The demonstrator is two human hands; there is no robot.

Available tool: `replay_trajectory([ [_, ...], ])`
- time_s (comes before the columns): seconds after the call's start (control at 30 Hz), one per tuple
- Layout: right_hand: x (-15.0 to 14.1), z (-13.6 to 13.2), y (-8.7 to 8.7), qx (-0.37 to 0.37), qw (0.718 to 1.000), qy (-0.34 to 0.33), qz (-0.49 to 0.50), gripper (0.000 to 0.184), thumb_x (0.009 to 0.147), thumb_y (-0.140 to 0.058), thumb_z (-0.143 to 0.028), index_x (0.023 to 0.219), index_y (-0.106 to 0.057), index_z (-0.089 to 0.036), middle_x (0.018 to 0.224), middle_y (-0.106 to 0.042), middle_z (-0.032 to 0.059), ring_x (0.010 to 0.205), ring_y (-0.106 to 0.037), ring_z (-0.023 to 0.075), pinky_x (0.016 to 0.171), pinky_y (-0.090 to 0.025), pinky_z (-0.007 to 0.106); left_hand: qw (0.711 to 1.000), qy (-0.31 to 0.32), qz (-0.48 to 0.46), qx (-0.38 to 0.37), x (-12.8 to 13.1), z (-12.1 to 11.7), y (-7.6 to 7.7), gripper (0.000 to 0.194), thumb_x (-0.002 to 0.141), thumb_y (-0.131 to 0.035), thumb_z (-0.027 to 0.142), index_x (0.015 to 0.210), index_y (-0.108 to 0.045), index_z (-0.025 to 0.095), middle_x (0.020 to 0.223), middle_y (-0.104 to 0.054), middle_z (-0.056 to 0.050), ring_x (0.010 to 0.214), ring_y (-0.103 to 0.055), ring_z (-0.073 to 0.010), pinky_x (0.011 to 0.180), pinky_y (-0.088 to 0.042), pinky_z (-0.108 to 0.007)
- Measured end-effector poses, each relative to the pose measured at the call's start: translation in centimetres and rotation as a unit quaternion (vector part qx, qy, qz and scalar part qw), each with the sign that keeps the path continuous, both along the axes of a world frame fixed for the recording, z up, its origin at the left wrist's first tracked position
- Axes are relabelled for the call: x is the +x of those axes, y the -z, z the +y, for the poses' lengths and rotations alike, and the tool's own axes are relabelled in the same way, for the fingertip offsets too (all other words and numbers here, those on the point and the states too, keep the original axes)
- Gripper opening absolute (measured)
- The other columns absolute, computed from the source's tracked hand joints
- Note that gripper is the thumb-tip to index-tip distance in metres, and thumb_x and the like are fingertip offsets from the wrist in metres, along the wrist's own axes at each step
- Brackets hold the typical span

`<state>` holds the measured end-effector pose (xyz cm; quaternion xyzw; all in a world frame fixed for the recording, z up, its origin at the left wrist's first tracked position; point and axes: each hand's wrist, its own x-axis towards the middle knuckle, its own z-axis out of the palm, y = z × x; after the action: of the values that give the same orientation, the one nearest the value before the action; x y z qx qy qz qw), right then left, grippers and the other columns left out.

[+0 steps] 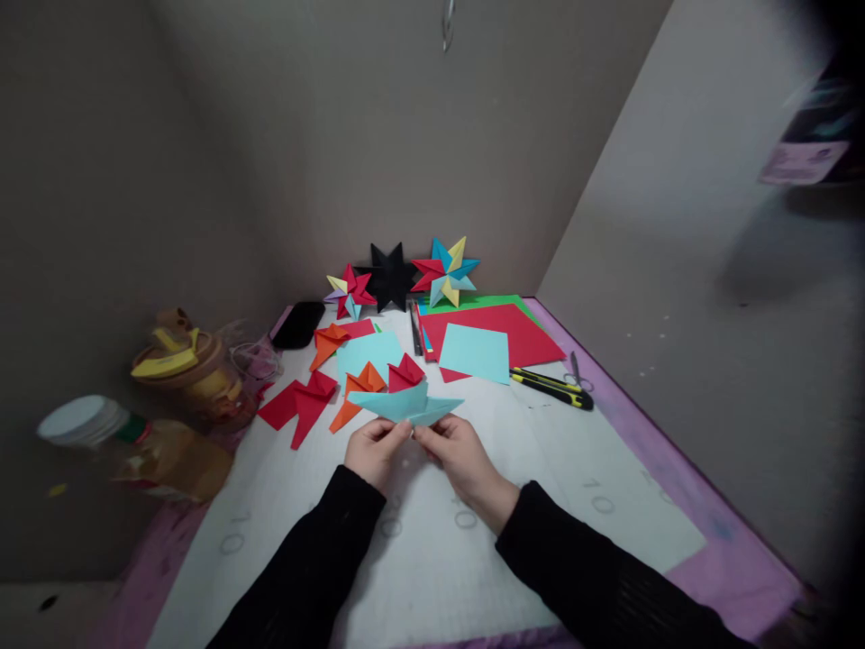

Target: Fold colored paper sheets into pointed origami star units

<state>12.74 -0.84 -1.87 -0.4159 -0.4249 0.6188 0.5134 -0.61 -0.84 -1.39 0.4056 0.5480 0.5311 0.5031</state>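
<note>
Between my two hands is a folded light-blue paper piece, spread wide with a pointed tip to each side. My left hand pinches its lower edge near the middle. Right beside it, my right hand pinches the same edge, thumbs almost touching. Just beyond the piece lie an orange folded paper unit and a red folded unit, both partly hidden by it. To the left rest another red folded unit and an orange one.
Light-blue square sheets lie on red paper. A yellow-black utility knife and scissors are at right. Paper stars lean against the wall. A phone, a lidded cup and a jar stand left.
</note>
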Motion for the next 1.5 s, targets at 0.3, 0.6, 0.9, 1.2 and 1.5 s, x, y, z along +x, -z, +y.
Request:
replay_trajectory([
  [0.3,0.3,-0.2,0.2,0.001,0.995,-0.012,-0.103,0.033,0.072,-0.068,-0.041,0.056,-0.054,-0.016,0.044,-0.041,-0.0056,0.041,-0.032,0.0067,0.042,-0.024,0.023,0.995,-0.093,0.018,0.033,-1.4,0.5,-0.3,0.038,0.061,-0.072,0.049,0.052,-0.056,0.016,0.043,-0.041,0.007,0.042,-0.034,-0.0068,0.042,-0.026,-0.022],
  [0.6,0.3,-0.3,-0.1,-0.009,0.995,-0.019,-0.098,0.030,0.070,-0.068,-0.037,0.055,-0.052,-0.016,0.043,-0.039,-0.0066,0.041,-0.030,0.0066,0.043,-0.025,0.023,0.960,-0.217,-0.174,0.037,-2.2,1.5,-2.3,0.041,0.043,-0.081,0.037,0.071,-0.063,0.013,0.049,-0.049,0.008,0.040,-0.033,-0.0029,0.039,-0.021,-0.018],
  [0.9,1.3,-0.1,-0.3,0.019,0.988,0.012,-0.153,0.025,0.072,-0.065,-0.036,0.061,-0.056,-0.015,0.052,-0.049,-0.0030,0.049,-0.041,0.0098,0.047,-0.031,0.023,0.960,-0.216,0.037,0.172,-5.2,2.1,-2.9,0.027,0.064,-0.069,0.041,0.073,-0.063,0.017,0.076,-0.061,-0.003,0.062,-0.052,-0.0112,0.053,-0.040,-0.023],
  [1.2,1.5,0.1,-0.7,0.168,0.957,0.019,-0.237,0.011,0.073,-0.064,-0.027,0.074,-0.067,-0.017,0.076,-0.064,0.0035,0.071,-0.056,0.0168,0.062,-0.043,0.026,0.847,0.101,0.394,0.341,-3.5,1.1,-2.8,0.015,0.077,-0.061,0.027,0.065,-0.068,0.021,0.070,-0.064,-0.005,0.078,-0.056,-0.0203,0.078,-0.041,-0.036],
  [1.5,2.2,0.8,-0.6,0.053,0.995,0.056,-0.060,0.029,0.068,-0.071,-0.039,0.080,-0.068,-0.013,0.080,-0.069,0.0077,0.074,-0.062,0.0211,0.071,-0.048,0.034,0.863,0.128,0.383,0.305,-3.2,0.9,-2.0,0.020,0.079,-0.059,0.031,0.065,-0.067,0.020,0.071,-0.064,-0.005,0.075,-0.056,-0.0194,0.071,-0.043,-0.032],
])
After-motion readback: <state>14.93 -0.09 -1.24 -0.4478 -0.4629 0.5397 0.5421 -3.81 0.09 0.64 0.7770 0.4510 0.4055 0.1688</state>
